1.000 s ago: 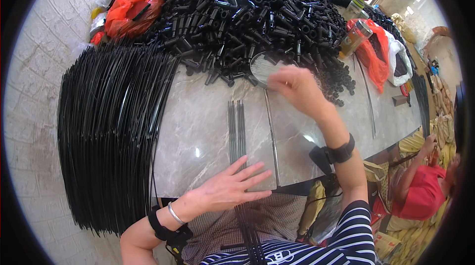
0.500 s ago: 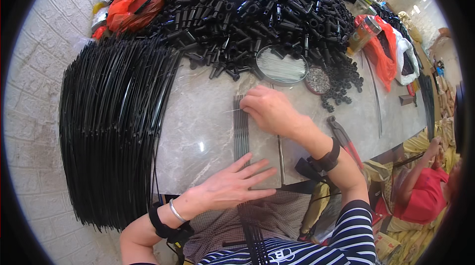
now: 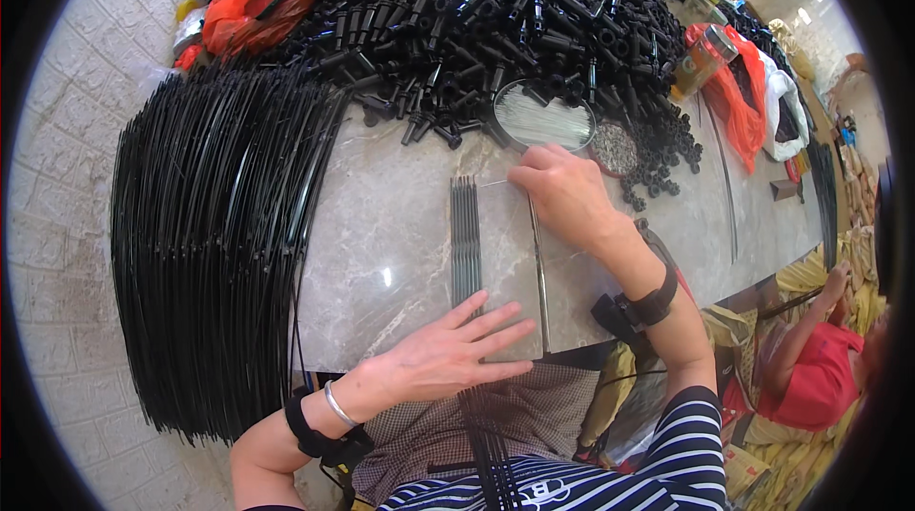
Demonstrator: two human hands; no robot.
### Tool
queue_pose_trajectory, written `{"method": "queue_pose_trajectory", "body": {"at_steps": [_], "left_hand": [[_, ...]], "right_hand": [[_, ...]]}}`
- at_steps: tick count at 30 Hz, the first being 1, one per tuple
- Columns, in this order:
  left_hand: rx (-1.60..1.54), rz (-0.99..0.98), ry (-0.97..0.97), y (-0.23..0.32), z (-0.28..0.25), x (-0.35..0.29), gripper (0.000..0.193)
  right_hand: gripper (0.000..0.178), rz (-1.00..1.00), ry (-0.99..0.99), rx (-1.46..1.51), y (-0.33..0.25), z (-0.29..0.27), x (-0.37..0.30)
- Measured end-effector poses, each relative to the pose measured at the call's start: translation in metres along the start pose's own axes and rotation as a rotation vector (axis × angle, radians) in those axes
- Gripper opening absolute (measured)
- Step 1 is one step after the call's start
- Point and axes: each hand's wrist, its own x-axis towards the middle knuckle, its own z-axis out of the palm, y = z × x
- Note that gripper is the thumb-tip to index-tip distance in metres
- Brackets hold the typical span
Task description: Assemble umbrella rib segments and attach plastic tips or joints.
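Observation:
My left hand (image 3: 448,354) lies flat with fingers spread across a row of several thin dark rods (image 3: 465,235), which run from the table over its near edge to my lap. Just right of the rods' far tips, my right hand (image 3: 562,189) pinches a thin pale wire (image 3: 494,183) that points left toward those tips. Whether the wire touches a rod I cannot tell. Beyond this hand is a round dish (image 3: 495,118) holding many similar pale wires (image 3: 548,120).
Black tubular parts (image 3: 457,25) are heaped at the back. A thick bundle of black rods (image 3: 219,254) lies at left. A small dish of tiny pieces (image 3: 615,149), black caps (image 3: 658,163), a jar (image 3: 705,61) and a red bag (image 3: 743,111) are at right. Pliers (image 3: 658,244) lie half behind my forearm.
My right hand has moved right and slightly away from me, off the rods' tips, with a wire still pinched. My left hand has stayed on the rods.

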Motion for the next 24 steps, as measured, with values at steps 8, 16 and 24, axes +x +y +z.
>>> {"method": "queue_pose_trajectory", "body": {"at_steps": [8,16,24], "left_hand": [[-0.007,-0.013,0.002,0.0001,0.0002,-0.0016,0.078],[-0.012,-0.009,0.001,-0.0001,-0.0019,0.0001,0.078],[-0.019,-0.014,0.003,0.0010,-0.0026,-0.0004,0.076]], "right_hand": [[0.016,0.017,-0.010,-0.004,-0.0010,0.0062,0.0027],[0.014,0.002,0.038,0.037,0.0014,0.0064,0.0018],[0.014,-0.010,0.023,0.031,-0.0011,0.0080,0.0035]]}}
